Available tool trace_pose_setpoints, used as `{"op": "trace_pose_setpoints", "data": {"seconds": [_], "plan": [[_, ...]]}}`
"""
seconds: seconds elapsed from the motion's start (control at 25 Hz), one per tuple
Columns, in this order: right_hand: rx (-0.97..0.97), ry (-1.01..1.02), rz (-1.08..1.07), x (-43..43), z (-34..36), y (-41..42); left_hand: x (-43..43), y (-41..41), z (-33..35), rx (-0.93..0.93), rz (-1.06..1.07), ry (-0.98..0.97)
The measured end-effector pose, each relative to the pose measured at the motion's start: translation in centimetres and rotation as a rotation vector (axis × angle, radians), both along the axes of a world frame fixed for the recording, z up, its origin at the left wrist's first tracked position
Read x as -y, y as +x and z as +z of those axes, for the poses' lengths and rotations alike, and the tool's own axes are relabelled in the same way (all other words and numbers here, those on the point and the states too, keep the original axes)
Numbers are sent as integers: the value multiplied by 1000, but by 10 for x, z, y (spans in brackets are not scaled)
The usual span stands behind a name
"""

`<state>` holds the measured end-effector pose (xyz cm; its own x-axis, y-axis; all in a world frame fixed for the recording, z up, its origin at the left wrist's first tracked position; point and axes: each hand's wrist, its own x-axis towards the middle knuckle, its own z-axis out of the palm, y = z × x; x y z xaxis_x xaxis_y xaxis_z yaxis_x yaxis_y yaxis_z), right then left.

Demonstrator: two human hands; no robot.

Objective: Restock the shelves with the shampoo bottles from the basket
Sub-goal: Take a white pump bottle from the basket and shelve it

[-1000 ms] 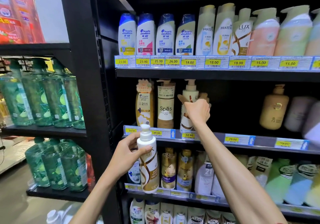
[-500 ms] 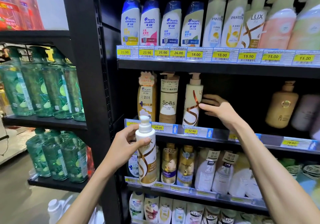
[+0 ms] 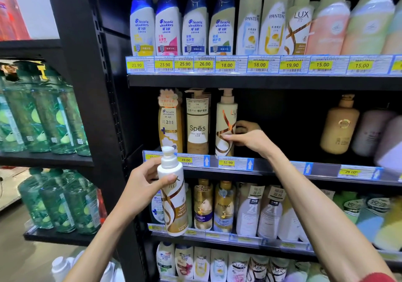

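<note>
Your left hand (image 3: pixel 141 186) grips a white-and-gold pump bottle (image 3: pixel 174 203) upright in front of the shelving, while your right hand (image 3: pixel 252 139), inside the middle shelf (image 3: pixel 282 170), pinches with thumb and fingers (image 3: pixel 244 126) the Lux bottle (image 3: pixel 225 120) standing just right of the Spes bottle (image 3: pixel 197 127).

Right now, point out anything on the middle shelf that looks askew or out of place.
The Lux pump bottle that the right hand grips is turned, its logo at the right edge, while the Spes bottle beside it faces front. Nothing looks spilled or damaged.
</note>
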<state>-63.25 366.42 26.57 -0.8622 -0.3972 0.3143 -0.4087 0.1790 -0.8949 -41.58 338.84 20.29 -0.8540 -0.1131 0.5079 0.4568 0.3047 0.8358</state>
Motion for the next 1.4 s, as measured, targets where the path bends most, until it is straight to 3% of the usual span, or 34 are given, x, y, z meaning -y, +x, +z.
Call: {"op": "trace_pose_setpoints", "data": {"seconds": [0.44,0.72,0.88,1.12,1.4], "plan": [[-46,56,-225,29,-2,-25,-9,8,5,-12,1,-20],[-134,-10,-262,3,7,24,-18,1,18,-10,-36,3],[-157,-169,-134,-19,-17,96,-24,-12,37,37,-93,-15],[47,9,121,-1,-74,167,-51,-25,62,57,-175,-39],[0,-52,24,9,-70,172,-83,-36,69,18,-194,-18]]}}
